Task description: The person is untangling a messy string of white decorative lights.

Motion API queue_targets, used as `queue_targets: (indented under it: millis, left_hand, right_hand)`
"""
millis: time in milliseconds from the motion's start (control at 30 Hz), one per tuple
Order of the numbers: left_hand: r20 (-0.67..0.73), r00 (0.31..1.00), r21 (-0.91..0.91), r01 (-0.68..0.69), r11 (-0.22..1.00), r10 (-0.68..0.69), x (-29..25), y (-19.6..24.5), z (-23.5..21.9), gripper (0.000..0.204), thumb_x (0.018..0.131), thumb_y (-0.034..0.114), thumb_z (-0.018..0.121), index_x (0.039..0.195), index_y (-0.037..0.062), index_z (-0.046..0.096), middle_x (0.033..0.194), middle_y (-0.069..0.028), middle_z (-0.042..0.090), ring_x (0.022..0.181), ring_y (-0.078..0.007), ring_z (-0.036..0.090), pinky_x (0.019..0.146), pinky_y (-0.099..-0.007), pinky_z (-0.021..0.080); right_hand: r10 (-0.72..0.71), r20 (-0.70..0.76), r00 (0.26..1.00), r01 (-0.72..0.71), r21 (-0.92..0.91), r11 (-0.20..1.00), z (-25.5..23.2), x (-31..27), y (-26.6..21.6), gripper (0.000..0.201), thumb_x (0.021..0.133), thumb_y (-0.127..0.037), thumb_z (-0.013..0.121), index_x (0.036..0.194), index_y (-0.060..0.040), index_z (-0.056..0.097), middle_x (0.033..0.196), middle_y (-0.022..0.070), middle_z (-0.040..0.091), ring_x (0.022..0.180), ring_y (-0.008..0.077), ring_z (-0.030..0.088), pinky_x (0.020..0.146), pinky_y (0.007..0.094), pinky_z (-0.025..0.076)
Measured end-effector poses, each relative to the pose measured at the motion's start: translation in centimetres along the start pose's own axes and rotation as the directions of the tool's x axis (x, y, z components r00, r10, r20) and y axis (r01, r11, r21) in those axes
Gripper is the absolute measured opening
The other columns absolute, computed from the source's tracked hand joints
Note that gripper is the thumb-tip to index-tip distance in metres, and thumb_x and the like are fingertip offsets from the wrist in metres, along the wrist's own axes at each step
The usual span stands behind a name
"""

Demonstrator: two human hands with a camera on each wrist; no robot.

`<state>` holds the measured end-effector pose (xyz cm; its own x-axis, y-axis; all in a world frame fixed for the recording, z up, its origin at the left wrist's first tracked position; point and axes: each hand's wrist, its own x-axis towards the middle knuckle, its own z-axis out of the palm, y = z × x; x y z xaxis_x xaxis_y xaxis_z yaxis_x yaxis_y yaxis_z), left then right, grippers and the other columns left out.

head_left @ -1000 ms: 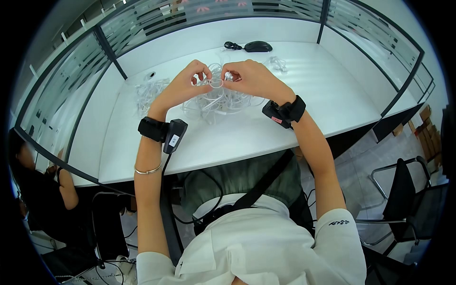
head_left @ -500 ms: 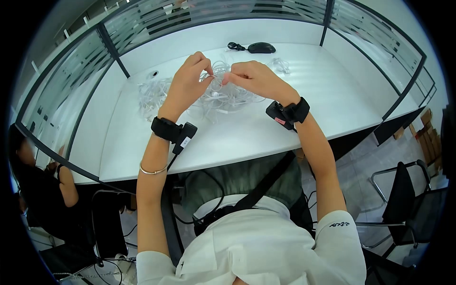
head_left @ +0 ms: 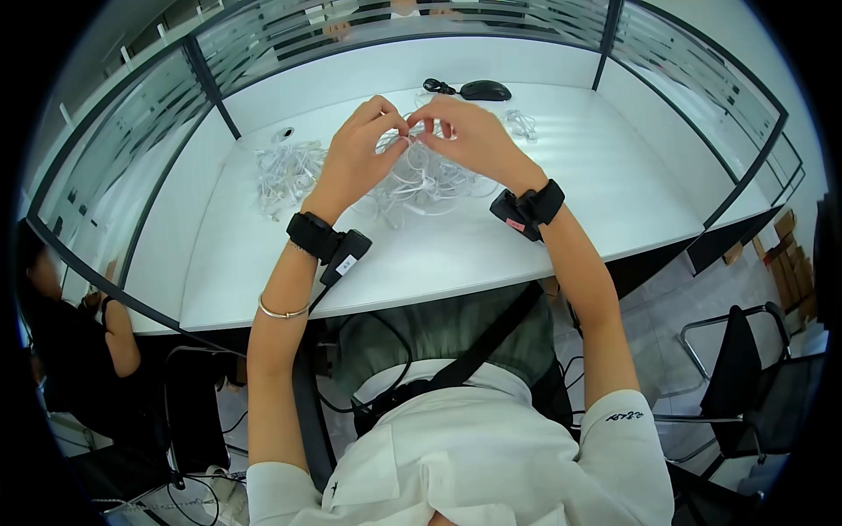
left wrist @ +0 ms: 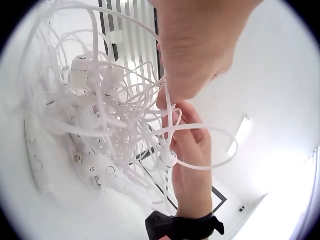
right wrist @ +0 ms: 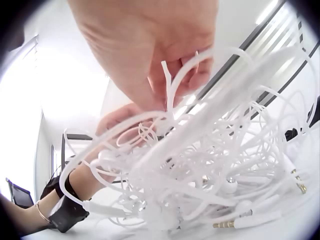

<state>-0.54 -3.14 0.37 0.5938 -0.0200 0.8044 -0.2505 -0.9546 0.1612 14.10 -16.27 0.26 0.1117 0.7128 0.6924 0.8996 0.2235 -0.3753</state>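
A tangle of white earphone cables [head_left: 425,188] lies on the white desk beneath both hands. The left hand [head_left: 355,153] pinches a thin white cable between thumb and fingers at the tangle's upper edge. Facing it, almost touching, the right hand [head_left: 474,140] pinches cable too. In the left wrist view, cable loops [left wrist: 100,75] and earbuds hang beside the left hand [left wrist: 195,45]. The right wrist view shows the right hand [right wrist: 150,45] with a white cable between its fingertips, and metal plugs [right wrist: 223,225] low in the tangle. Which strand each hand holds cannot be told.
A second pile of white cables [head_left: 289,175] lies at the desk's left. A black mouse [head_left: 485,90] sits at the back, with a small cable bundle [head_left: 520,124] before it. Glass-topped partitions surround the desk [head_left: 614,202]. A seated person [head_left: 79,351] is at far left.
Both hands have come together from slightly apart, and the right hand has risen a little. The left forearm has shifted right. The small loop between the hands earlier has changed shape.
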Motion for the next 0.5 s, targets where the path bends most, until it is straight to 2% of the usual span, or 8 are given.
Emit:
queue_targets:
  millis: [100,200,400,500]
  left_hand:
    - [0.017,0.998,-0.085,0.06,0.995,-0.058,-0.1,-0.3,0.3,0.015,0.073,-0.005,0.066,0.085,0.0026,0.059,0.087,-0.004,0.051,0.076,-0.0168,0.049,0.068,-0.0267,0.042]
    - [0.02,0.99,-0.147,0.143,0.979,-0.142,-0.1,-0.2,0.4,0.017,0.072,-0.007,0.063,0.085,0.0031,0.059,0.089,-0.0022,0.05,0.075,-0.0148,0.045,0.068,-0.0261,0.041]
    - [0.038,0.99,-0.221,0.138,0.965,-0.133,0.1,0.4,0.2,0.019,0.072,-0.006,0.059,0.087,0.0055,0.06,0.09,-0.0008,0.05,0.076,-0.0132,0.044,0.066,-0.0246,0.036]
    - [0.03,0.992,-0.228,0.13,0.965,-0.126,0.0,0.2,0.2,0.018,0.072,-0.004,0.06,0.086,0.0066,0.06,0.09,-0.0005,0.05,0.078,-0.0119,0.047,0.065,-0.0245,0.036]
  right_hand:
    - [-0.102,0.02,0.995,0.101,0.008,0.995,0.9,0.0,0.4,0.015,0.082,-0.016,0.064,0.097,-0.0132,0.065,0.079,-0.0009,0.059,0.064,0.0155,0.054,0.058,0.0273,0.044]
    - [-0.048,0.027,0.998,0.048,-0.017,0.999,0.5,0.1,-0.1,0.015,0.081,-0.017,0.065,0.096,-0.0128,0.066,0.078,-0.0008,0.059,0.063,0.0155,0.053,0.057,0.0277,0.044]
    - [-0.014,-0.006,1.0,0.014,0.008,1.0,0.0,0.1,-0.6,0.014,0.08,-0.019,0.066,0.093,-0.0129,0.065,0.078,-0.0018,0.062,0.062,0.014,0.053,0.056,0.027,0.043]
    - [-0.011,-0.003,1.0,0.011,-0.019,1.0,0.0,0.1,-0.5,0.013,0.08,-0.02,0.065,0.09,-0.0121,0.066,0.076,-0.0015,0.063,0.062,0.0143,0.053,0.056,0.0273,0.043]
